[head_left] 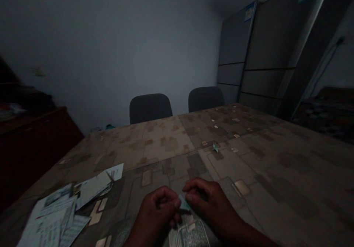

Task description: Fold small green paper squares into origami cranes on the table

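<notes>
A small piece of pale green folded paper [184, 203] sits between my two hands, just above the table near its front edge. My left hand [157, 210] is closed, pinching the paper's left side between thumb and fingers. From the other side, the curled fingers of my right hand [210, 202] pinch the paper's right edge. Fingers cover part of the paper, so its full shape is hidden. Farther off on the table stands a small green folded-paper figure [215, 147], apart from both hands.
The table [166, 140] has a patterned cover. At its left lie loose printed sheets [49, 221] and a stack of paper pieces [95, 188]. Two dark chairs [151, 106] stand behind it against the wall. Sliding panels [271, 51] rise at right, a reddish-brown cabinet [35, 140] at left.
</notes>
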{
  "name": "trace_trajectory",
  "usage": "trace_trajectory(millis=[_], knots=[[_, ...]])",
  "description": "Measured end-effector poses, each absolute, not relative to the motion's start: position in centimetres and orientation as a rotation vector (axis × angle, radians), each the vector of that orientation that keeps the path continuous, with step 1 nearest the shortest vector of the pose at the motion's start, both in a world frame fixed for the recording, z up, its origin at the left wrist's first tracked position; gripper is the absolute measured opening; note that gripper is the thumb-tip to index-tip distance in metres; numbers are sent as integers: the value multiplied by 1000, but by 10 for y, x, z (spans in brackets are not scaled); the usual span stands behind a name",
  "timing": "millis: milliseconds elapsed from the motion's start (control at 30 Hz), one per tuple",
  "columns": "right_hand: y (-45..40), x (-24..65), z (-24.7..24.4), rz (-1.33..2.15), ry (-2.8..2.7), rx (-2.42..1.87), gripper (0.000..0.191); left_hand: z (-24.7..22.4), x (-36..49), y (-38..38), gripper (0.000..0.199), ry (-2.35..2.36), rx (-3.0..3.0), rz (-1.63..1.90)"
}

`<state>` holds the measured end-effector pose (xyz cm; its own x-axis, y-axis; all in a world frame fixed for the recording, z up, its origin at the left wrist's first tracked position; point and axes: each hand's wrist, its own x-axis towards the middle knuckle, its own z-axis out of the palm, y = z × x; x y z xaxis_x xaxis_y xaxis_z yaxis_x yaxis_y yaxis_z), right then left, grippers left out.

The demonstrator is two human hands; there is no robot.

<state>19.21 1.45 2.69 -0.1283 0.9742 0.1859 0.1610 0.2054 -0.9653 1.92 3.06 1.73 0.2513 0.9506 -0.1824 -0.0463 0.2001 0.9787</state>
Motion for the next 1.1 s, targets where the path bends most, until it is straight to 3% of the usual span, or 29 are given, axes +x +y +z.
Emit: trace_trajectory(millis=[133, 300, 1100], knots=[[9, 193, 30, 748, -1707, -1106, 22, 27, 21, 29, 30, 984, 1008, 1102], [6, 190, 29, 479, -1842, -903, 9, 39, 26, 17, 17, 1010, 1027, 1124], [10, 196, 23, 736, -1702, -931, 10, 28, 26, 13, 17, 1019, 814, 1077]])
